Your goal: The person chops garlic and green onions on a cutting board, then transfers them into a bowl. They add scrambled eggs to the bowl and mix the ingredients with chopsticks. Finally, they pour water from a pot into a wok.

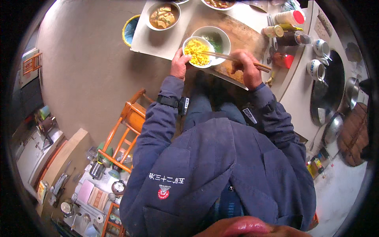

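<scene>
My left hand (pixel 179 64) grips the rim of a small white bowl (pixel 201 67) holding yellow, crumbly food (pixel 196 52), perhaps scrambled egg. In my right hand (pixel 247 68) is a pair of wooden chopsticks (pixel 220 55), their tips at the yellow food. Behind the small bowl, and partly hidden by it, stands a larger white bowl (pixel 225 38) with chopped greens (pixel 213 41) inside. Beneath the bowls lies a worn wooden cutting board (pixel 248 38) on a pale table.
A bowl of tofu-like pieces in broth (pixel 162 17) stands at the table's left. Jars (pixel 288 17) and seasoning containers line the right side, beside a stove ledge with two small pots (pixel 316 69) and a dark wok (pixel 336 77). A wooden chair (pixel 127 118) is behind me at left.
</scene>
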`<state>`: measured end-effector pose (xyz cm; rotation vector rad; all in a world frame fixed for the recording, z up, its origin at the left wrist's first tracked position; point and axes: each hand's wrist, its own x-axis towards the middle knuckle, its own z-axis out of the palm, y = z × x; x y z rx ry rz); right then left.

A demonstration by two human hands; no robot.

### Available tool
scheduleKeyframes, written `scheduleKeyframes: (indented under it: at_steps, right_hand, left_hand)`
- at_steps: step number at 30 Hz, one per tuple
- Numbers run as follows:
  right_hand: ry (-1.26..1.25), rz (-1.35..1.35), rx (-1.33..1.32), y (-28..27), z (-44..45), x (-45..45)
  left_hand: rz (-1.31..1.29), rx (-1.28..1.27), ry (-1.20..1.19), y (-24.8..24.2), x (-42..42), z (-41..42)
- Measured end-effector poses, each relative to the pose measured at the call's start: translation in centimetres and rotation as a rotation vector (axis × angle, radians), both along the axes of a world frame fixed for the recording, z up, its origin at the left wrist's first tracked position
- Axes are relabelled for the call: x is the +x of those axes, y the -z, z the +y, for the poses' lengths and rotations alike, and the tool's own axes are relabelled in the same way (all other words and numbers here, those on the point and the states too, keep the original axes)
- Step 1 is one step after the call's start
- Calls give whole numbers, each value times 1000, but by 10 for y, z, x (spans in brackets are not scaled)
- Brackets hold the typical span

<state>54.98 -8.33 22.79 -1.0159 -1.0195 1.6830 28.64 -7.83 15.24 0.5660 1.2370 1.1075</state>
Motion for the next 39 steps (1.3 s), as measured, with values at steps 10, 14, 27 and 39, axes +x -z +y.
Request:
scheduleKeyframes:
  at_steps: [10, 14, 27, 39]
  right_hand:
    - [-314, -237, 170, 48, 21, -19]
    - [-322, -246, 203, 54, 25, -15]
    - [-268, -421, 368, 79, 36, -15]
    - [-147, -249, 127, 78, 48, 5]
  left_hand:
    - [122, -130, -35, 20, -1, 8]
    - [123, -136, -94, 17, 2, 8]
    - [176, -159, -207, 26, 9, 14]
    - [285, -191, -257, 24, 5, 13]
